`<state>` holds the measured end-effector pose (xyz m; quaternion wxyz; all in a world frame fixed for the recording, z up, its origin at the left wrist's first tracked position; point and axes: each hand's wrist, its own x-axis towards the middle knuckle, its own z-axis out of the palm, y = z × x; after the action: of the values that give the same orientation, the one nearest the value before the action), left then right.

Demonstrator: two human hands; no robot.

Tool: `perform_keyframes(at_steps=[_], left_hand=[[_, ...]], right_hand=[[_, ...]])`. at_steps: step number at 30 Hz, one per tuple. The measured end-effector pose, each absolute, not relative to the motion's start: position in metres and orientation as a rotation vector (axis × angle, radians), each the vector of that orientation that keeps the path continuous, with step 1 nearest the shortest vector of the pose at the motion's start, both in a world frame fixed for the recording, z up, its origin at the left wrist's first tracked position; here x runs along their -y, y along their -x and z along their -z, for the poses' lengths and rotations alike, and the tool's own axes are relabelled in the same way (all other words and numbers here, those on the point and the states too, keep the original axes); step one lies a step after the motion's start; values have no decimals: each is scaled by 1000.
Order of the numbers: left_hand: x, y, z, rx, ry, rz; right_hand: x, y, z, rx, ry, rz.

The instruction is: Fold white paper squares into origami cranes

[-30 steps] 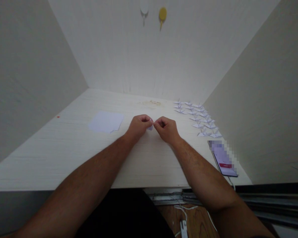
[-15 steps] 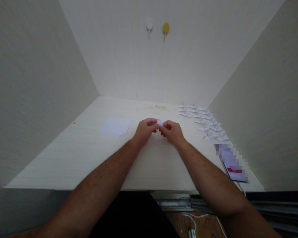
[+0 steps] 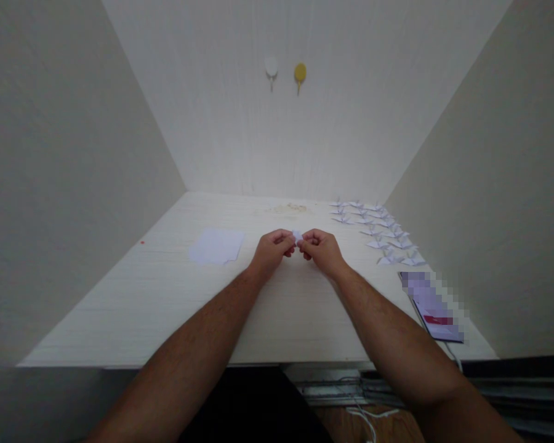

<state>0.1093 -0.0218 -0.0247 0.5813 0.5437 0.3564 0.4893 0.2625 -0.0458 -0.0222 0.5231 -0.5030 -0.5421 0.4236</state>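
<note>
A small folded piece of white paper [image 3: 297, 236] is pinched between my two hands, above the middle of the white table. My left hand [image 3: 275, 248] grips its left side with thumb and fingers closed. From the other side, my right hand [image 3: 320, 247] holds it the same way, fingertips close to those of the left. Much of the paper is covered by the fingers, so its exact folded shape cannot be made out. Several white folded paper cranes [image 3: 373, 224] stand in rows to the right of my hands. Left of them lie flat white paper sheets [image 3: 216, 245].
A tablet-like device [image 3: 431, 307] with a lit, partly blurred screen and a white cable lies near the table's right edge. Walls enclose the white table [image 3: 166, 307] on three sides. A white hook [image 3: 271, 66] and a yellow hook [image 3: 300, 72] are on the back wall.
The view has tilted up slightly, so everything sits a little lower. Both hands keep hold of the paper, which is turned a bit differently between the fingertips.
</note>
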Motion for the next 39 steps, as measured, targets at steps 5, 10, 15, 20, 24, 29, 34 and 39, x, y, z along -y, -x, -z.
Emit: perform_keyframes(at_steps=[5, 10, 15, 20, 24, 29, 34, 39], left_hand=[[21, -107, 22, -797, -1122, -1109], [21, -104, 22, -768, -1073, -1031], [21, -103, 24, -752, -1074, -1015], [24, -106, 22, -809, -1128, -1079], [27, -108, 19, -873, -1243, -1157], [25, -110, 23, -876, -1385, -1199], [22, -112, 28, -855, -1428, -1254], [20, -112, 32, -845, -1491, -1288]], right_hand=[[44, -264, 27, 1390, 1168, -908], [42, -268, 33, 1469, 1164, -815], [40, -269, 37, 1468, 1160, -786], [43, -267, 33, 1425, 1153, -831], [46, -264, 27, 1365, 1143, -836], [47, -264, 25, 1399, 1229, -796], [48, -263, 22, 1362, 1195, -890], [47, -264, 19, 1334, 1182, -967]])
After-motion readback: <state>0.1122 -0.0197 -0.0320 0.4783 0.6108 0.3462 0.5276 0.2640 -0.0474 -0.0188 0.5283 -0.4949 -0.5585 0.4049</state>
